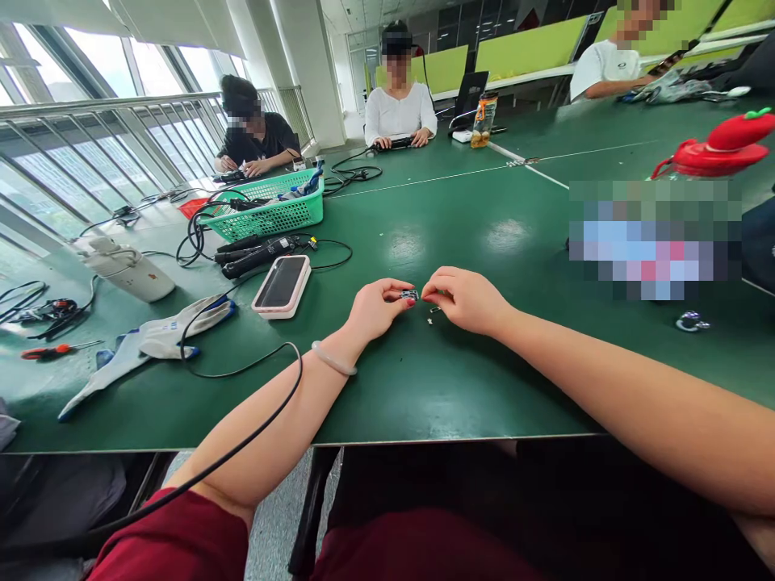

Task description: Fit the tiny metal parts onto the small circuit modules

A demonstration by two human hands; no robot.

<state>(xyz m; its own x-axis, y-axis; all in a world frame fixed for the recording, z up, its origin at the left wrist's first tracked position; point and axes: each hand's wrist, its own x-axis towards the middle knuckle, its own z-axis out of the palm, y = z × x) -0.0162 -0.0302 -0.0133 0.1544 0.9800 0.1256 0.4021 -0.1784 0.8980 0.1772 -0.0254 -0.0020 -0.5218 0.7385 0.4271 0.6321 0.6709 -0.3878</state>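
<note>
My left hand [376, 310], with a pale bangle [334, 359] at its wrist, pinches a small dark and silvery part [410, 295] between thumb and fingertips, just above the green table [460, 387]. Close by on the right, my right hand [466, 298] has its thumb and fingers pressed together. Whatever lies in that pinch is hidden or too small to name. Under the right fingertips is a tiny metallic piece [434, 310], and a tiny white bit [429, 321] rests on the table just below it.
Left of my hands lie a phone [282, 284], black handheld devices [263, 254], work gloves [151, 335] and a screwdriver [57, 351]. Farther back stands a green basket [272, 214]. A black cable [266, 440] runs over my left arm. Several people sit around the table.
</note>
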